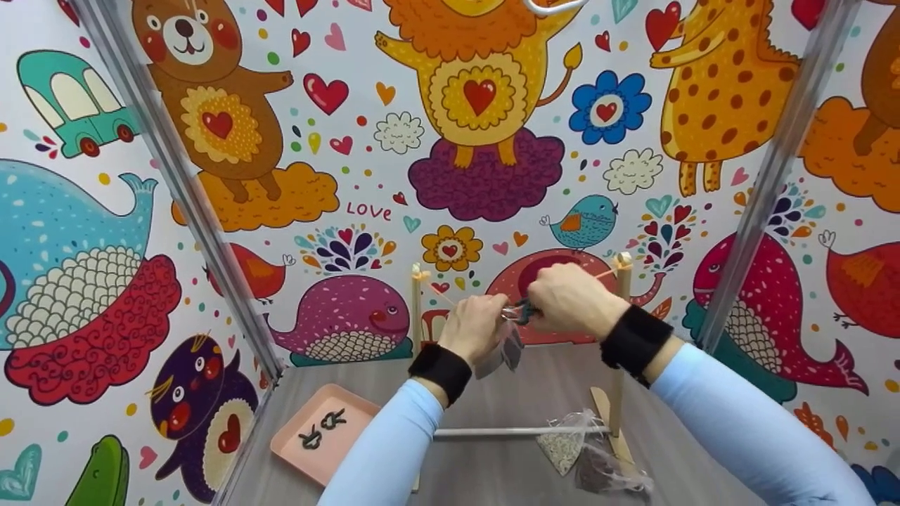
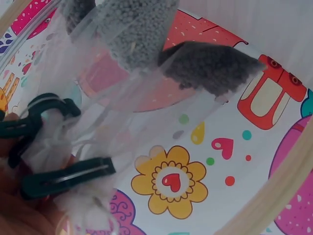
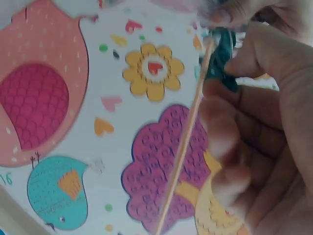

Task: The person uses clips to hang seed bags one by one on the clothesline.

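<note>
My two hands meet at an orange string (image 3: 186, 142) stretched between two wooden posts (image 1: 624, 281). My left hand (image 1: 492, 325) pinches the top of a clear plastic bag (image 1: 508, 351) part filled with grey grains (image 2: 210, 66), which hangs below the string. Right beside it, my right hand (image 1: 536, 308) pinches a dark green clip (image 1: 524, 310) at the bag's gathered top. In the left wrist view the clip (image 2: 66, 176) sits on crumpled plastic. The right wrist view shows curled fingers (image 3: 254, 122) by the clip (image 3: 221, 58) and the string.
A pink tray (image 1: 344, 411) at the table's left holds two dark clips (image 1: 321, 429). Two more filled bags (image 1: 566, 443) lie by the rack's right foot, over a white crossbar (image 1: 492, 433). Cartoon-patterned walls and metal frame bars (image 1: 190, 197) close in the table.
</note>
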### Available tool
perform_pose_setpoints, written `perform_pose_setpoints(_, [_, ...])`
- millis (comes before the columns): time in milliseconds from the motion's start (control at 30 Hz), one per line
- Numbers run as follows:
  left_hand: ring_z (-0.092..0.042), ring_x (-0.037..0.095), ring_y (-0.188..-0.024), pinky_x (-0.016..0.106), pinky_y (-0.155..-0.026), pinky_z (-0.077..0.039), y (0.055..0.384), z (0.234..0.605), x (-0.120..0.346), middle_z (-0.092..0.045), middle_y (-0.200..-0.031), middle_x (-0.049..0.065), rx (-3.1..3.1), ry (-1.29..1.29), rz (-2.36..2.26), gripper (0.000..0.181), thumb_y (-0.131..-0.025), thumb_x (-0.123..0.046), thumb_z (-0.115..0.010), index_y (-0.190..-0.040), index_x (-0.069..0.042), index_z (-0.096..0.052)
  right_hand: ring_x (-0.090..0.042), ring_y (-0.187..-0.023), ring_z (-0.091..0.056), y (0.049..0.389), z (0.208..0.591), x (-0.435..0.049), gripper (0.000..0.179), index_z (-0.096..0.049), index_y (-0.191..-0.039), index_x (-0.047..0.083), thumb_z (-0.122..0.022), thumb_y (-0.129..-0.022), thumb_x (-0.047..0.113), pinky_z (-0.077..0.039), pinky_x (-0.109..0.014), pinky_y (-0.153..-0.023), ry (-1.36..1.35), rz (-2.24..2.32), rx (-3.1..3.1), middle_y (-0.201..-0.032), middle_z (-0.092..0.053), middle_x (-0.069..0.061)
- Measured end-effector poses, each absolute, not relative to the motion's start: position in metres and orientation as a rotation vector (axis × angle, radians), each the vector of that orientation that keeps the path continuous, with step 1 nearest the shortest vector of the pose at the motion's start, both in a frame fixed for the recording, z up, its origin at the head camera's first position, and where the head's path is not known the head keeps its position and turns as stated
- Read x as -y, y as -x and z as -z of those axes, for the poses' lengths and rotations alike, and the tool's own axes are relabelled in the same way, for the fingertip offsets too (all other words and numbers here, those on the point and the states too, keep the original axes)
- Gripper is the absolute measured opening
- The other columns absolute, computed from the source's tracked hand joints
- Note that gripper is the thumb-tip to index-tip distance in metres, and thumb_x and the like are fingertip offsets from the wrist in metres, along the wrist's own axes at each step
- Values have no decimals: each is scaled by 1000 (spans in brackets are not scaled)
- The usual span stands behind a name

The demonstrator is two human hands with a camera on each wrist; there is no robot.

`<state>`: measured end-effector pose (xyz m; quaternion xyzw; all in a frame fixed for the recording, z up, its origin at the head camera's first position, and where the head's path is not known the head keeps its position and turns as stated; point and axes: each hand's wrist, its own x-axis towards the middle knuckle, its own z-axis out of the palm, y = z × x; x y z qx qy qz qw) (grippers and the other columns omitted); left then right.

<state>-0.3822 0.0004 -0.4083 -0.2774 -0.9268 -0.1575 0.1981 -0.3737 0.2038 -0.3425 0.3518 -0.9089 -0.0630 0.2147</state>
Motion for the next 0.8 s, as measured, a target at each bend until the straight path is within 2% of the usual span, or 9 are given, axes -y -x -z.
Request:
perform_pose_setpoints(167, [-82, 23, -84, 33, -82, -70, 382, 412, 3, -85, -100, 6, 2523, 831, 431, 31, -99, -18, -88, -122, -12, -68, -20, -56, -49, 381, 347, -186, 29, -71, -74, 10, -93, -89, 22, -59, -36, -58, -1039, 275, 2550, -61, -58, -2])
perform_pose_setpoints(233, [-81, 22, -81, 33, -80, -70, 383, 413, 4, -83, -95, 5, 2481, 842, 375, 33, -99, -19, -88, -123, -12, -67, -22, -57, -55, 382, 348, -180, 29, -73, -78, 10, -94, -90, 24, -65, -39, -63, -1026, 312, 2552, -64, -65, -5])
perform_pose_setpoints(333, [-78, 20, -75, 30, -74, -68, 383, 414, 5, -78, -85, 4, 2420, 835, 296, 24, -103, -19, -83, -122, -11, -70, -22, -58, -57, 382, 348, -176, 29, -73, -79, 10, -95, -90, 25, -67, -40, -67, -1006, 328, 2585, -64, -63, -4])
perform_pose_setpoints(467, [-72, 20, -68, 28, -67, -62, 383, 412, 5, -72, -75, 2, 2376, 805, 318, 11, -107, -16, -76, -117, -12, -72, -21, -56, -56, 382, 352, -177, 31, -71, -78, 11, -93, -92, 27, -66, -38, -66, -1027, 314, 2577, -61, -58, -3])
perform_pose_setpoints(633, [-71, 21, -67, 32, -67, -58, 384, 411, 2, -75, -74, 2, 2353, 780, 283, 12, -101, -12, -79, -111, -14, -73, -24, -56, -61, 383, 363, -189, 34, -73, -78, 11, -92, -93, 34, -65, -40, -61, -1002, 326, 2462, -67, -68, -6])
perform_pose_setpoints(800, [-71, 22, -68, 31, -68, -57, 383, 414, 2, -78, -79, 3, 2352, 790, 307, 14, -100, -9, -80, -113, -14, -76, -24, -59, -65, 381, 378, -202, 44, -74, -86, 13, -96, -83, 51, -61, -40, -57, -989, 296, 2339, -75, -71, -4])
